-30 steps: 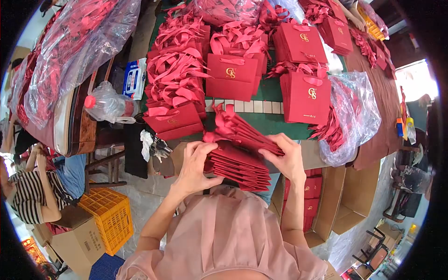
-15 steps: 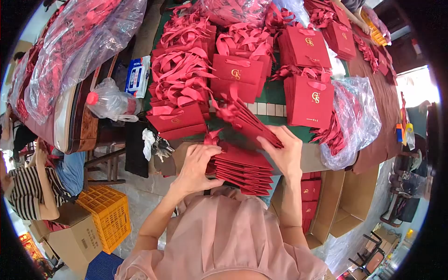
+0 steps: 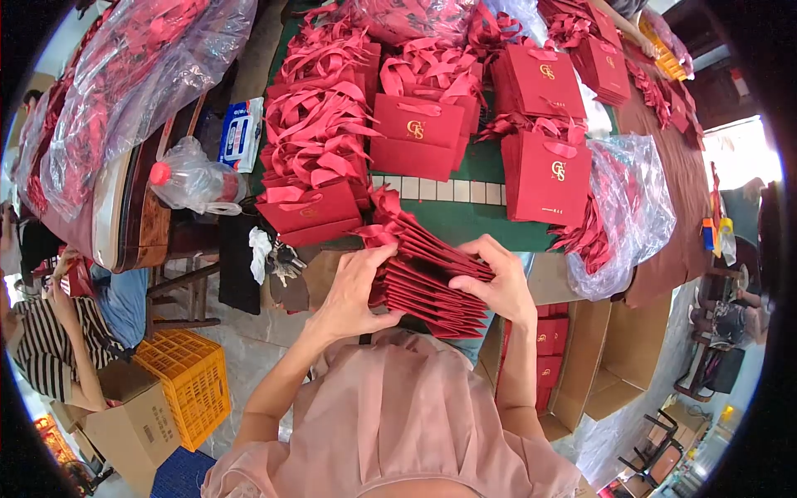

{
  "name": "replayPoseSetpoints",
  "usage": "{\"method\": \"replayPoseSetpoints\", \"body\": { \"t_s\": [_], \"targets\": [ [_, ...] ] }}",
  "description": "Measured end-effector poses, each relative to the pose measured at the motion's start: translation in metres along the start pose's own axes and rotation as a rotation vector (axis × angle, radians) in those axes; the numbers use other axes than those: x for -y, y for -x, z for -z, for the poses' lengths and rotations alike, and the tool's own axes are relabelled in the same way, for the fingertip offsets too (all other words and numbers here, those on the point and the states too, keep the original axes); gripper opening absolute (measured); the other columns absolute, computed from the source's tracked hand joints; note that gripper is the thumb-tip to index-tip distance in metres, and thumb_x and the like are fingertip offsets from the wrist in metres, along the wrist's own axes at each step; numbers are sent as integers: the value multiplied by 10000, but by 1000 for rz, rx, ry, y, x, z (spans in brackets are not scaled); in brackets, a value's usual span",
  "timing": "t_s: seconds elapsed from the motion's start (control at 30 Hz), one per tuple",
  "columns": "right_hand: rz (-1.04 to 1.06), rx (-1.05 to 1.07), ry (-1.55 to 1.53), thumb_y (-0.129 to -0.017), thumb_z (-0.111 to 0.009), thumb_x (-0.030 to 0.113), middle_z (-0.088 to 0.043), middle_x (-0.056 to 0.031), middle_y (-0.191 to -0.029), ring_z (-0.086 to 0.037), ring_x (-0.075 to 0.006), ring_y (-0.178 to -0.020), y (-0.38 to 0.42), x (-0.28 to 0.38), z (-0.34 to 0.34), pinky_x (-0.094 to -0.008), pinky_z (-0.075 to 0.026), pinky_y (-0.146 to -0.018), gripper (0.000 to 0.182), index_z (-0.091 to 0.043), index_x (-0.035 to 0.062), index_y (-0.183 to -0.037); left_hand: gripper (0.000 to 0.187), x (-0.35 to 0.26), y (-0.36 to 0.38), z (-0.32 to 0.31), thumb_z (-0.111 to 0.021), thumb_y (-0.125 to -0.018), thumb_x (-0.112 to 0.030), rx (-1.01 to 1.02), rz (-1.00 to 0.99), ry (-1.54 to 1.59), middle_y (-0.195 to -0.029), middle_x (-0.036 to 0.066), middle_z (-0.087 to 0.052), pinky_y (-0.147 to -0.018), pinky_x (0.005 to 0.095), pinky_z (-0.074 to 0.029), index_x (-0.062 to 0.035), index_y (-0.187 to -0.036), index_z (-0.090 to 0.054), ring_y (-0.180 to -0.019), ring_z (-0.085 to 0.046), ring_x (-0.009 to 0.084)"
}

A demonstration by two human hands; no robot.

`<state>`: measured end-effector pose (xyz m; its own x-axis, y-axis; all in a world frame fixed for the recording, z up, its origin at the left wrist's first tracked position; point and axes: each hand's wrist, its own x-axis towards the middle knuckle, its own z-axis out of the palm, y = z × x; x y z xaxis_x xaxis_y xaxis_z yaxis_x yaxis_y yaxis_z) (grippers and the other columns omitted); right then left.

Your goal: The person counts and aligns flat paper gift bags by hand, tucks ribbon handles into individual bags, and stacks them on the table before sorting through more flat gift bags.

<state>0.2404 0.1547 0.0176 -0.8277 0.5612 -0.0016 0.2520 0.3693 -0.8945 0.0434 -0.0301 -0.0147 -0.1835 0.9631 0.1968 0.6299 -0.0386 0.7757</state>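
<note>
A fanned stack of flat red paper gift bags (image 3: 432,299) is held in front of my chest, at the near edge of the table. My left hand (image 3: 353,290) grips its left side, fingers over the top and thumb below. At the right my right hand (image 3: 502,282) pinches the upper bags (image 3: 423,245), which tilt down against the rest of the stack. Their ribbon handles (image 3: 378,236) bunch at the upper left, near my left fingertips. A pile of ribboned bags (image 3: 315,212) lies just beyond my left hand.
More bag stacks with gold lettering (image 3: 419,129) (image 3: 548,178) stand on the green table cover (image 3: 465,224). Clear plastic (image 3: 635,216) lies at the right, a plastic bottle (image 3: 195,178) at the left. Open cartons (image 3: 631,357) and a yellow crate (image 3: 187,386) flank me; a person (image 3: 62,332) sits left.
My right hand has brought its bunch of bags down and left onto the stack. The bags now overlap as one fanned bundle. My left hand keeps its grip.
</note>
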Motion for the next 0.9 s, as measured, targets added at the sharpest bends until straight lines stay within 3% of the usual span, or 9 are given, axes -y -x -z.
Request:
{"method": "replayPoseSetpoints", "body": {
  "t_s": [0.13, 0.17, 0.37, 0.5, 0.63, 0.73, 0.8, 0.9],
  "targets": [
    [-15, 117, -64, -841, -770, 259, -616, -107, -956, -612, -240, -909, 4, 3, 6, -343, -488, -820, 397, -655, -3, -1117, 991, -3, 0, 1, -846, -628, -233, 33, 39, -27, -1334, 175, -500, -1034, 454, -358, -34, -1469, -363, -1230, -487, 341],
    [-48, 179, -73, -908, -693, 251, -611, -109, -1008, -590, -249, -974, 5, 5, 8, -357, -466, -872, 359, -630, -10, -1147, 1002, -4, 0, 1, -845, -632, -238, 37, 49, -38, -1331, 181, -492, -1034, 455, -356, -35, -1479, -350, -1237, -478, 349],
    [-83, 245, -244, -969, -563, 192, -563, -116, -1173, -540, -214, -1082, 7, -7, 0, -341, -425, -953, 317, -567, -23, -1202, 917, 0, -1, -5, -852, -621, -210, -7, 16, 10, -1295, 181, -500, -1020, 443, -356, -43, -1403, -402, -1189, -496, 352],
    [-213, 145, -457, -966, -567, 130, -541, -97, -1123, -539, -171, -1083, 13, -1, -10, -301, -414, -971, 256, -572, -16, -1177, 876, 1, 0, -7, -854, -615, -192, -27, 26, 24, -1285, 175, -506, -1005, 437, -360, -52, -1361, -416, -1176, -505, 339],
    [-256, 121, -465, -969, -564, 122, -549, -85, -1109, -532, -162, -1089, 18, -1, -14, -298, -416, -968, 238, -584, -14, -1163, 883, 1, -3, -6, -856, -616, -188, -29, 22, 46, -1233, 157, -521, -996, 429, -353, -58, -1363, -405, -1144, -514, 326],
    [-305, 87, -476, -965, -584, 119, -573, -69, -1081, -543, -148, -1070, 19, -2, -15, -289, -427, -953, 237, -613, -19, -1156, 879, 2, -6, -6, -861, -606, -185, -9, 7, 59, -1209, 148, -525, -994, 427, -349, -62, -1350, -410, -1130, -514, 324],
    [-353, 36, -447, -978, -569, 139, -671, -62, -1072, -599, -121, -1006, 19, 3, -14, -284, -469, -920, 265, -642, -32, -1166, 871, 4, -5, -9, -864, -600, -183, -4, -2, 71, -1202, 145, -525, -993, 427, -348, -64, -1338, -416, -1126, -513, 324],
    [-371, 3, -544, -968, -611, 106, -668, -73, -1036, -608, -120, -980, 19, -3, -12, -267, -473, -904, 266, -680, -9, -1197, 847, 8, -2, -11, -869, -590, -182, -25, -2, 82, -1198, 147, -522, -984, 427, -351, -68, -1306, -431, -1135, -505, 325]
  ]
}}
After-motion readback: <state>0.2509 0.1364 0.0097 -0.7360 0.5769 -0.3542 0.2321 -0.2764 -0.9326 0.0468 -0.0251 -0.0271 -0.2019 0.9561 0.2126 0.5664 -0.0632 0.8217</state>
